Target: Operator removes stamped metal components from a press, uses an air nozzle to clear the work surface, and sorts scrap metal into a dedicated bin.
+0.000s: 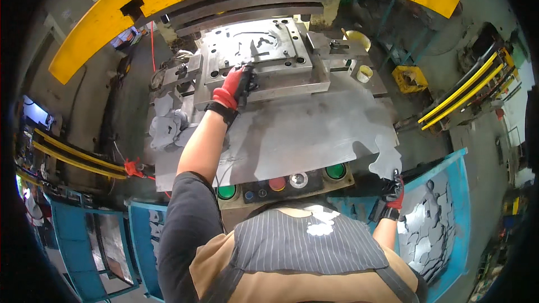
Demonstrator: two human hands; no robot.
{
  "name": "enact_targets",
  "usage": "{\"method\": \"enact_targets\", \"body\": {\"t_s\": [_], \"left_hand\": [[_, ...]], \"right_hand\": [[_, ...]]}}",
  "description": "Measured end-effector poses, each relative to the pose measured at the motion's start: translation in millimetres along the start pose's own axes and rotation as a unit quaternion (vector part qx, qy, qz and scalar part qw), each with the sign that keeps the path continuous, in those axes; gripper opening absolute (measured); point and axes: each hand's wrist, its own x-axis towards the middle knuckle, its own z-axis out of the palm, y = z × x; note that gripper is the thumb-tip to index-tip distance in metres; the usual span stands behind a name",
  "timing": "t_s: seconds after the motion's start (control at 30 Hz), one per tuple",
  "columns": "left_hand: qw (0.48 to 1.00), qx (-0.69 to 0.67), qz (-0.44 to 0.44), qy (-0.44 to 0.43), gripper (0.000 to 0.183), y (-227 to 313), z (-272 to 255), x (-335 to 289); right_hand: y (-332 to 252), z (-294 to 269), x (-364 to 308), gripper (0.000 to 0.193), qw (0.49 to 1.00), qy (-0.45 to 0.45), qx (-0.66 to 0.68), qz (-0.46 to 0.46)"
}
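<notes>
Now grasping a thin, wavy-edged metal sheet (386, 160) at four o'clock in the right hand (394, 192), by the smooth grey worktop (303, 129)'s edge! Up at eleven, reaching to the blocky steel die (306, 66) with the red-gloved left hand (238, 85), unable to tell its grip; past curvy cutouts (165, 129) at nine.

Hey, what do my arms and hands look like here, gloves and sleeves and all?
Your left grip wears a red-and-black glove with a black wrist cuff; the charcoal left sleeve ends around the elbow. Your right grip wears a red-and-black glove too, with a dark cuff. The right sleeve is mostly hidden.
</notes>
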Motion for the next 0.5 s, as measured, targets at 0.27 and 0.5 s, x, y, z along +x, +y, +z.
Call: {"method": "enact_targets", "body": {"t_s": [0.27,0.5], "left_hand": [[0.981,-0.18,-0.053,0.041,0.02,33.6,8.3,-7.5],[0.983,0.053,0.138,0.11,0.021,36.7,5.9,-156.7]], "right_hand": [[-20.0,40.2,-26.5,0.032,0.99,-0.052,0.078,0.103],[-0.5,65.1,2.4,0.029,0.934,-0.244,0.132,0.226]]}}
